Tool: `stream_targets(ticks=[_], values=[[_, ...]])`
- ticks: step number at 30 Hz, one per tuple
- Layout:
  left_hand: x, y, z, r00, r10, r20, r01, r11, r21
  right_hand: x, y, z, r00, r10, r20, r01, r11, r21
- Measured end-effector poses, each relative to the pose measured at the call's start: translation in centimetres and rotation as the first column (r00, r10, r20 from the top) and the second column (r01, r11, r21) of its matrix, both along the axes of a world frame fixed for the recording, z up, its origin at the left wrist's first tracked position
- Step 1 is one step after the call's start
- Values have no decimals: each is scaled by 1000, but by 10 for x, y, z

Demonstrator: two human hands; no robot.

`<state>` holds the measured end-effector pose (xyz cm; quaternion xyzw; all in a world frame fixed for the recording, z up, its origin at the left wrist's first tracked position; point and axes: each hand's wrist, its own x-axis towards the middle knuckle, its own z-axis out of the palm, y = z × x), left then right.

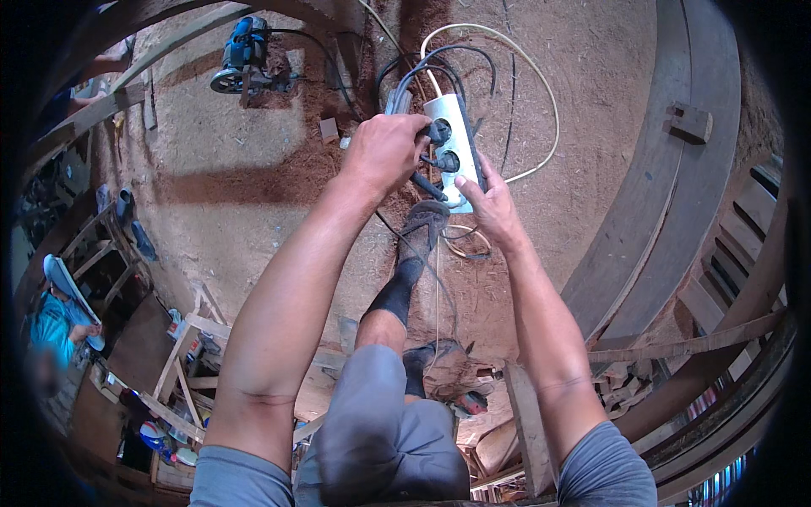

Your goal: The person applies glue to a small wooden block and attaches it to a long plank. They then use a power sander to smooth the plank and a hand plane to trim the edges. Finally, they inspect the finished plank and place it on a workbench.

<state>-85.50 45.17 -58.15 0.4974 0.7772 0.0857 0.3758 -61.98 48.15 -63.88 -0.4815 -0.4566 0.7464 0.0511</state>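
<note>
A white power strip (456, 142) with round sockets is held up over the dirt floor, in front of my feet. My left hand (382, 154) is closed on a black plug (438, 132) at the upper socket; whether the plug is fully seated I cannot tell. Another black plug (447, 161) sits in the socket below it. At the strip's lower right side, my right hand (495, 209) grips the housing, thumb on the front face and fingers behind it. A white cable (541, 76) loops out from the strip's top end. Dark cables hang around it.
A blue power tool (245, 46) with a dark cord rests on the floor at the far left. Long dark planks (629, 245) lie on the right, with a wooden block (691, 123) on them. Wooden frames (190, 355) and a person in teal (59, 325) are at the left.
</note>
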Motion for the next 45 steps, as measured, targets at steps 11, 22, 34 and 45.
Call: stream_targets(ticks=[11, 22, 34, 45], values=[[4, -10, -2, 1000, 2, -23, 2, 982, 189, -1, 9, 9, 999, 54, 4, -54, 998, -10], [6, -7, 11, 992, -112, -50, 120, 967, 223, 7, 7, 28, 992, 126, -10, -122, 977, 175], [56, 18, 24, 1000, -14, 19, 10, 985, 170, 52, 17, 73, 986, 43, 160, -93, 942, 322], [227, -142, 144, 902, -253, 349, 176, 955, 239, 303, -408, 194, 671, -162, 723, -19, 972, 235]])
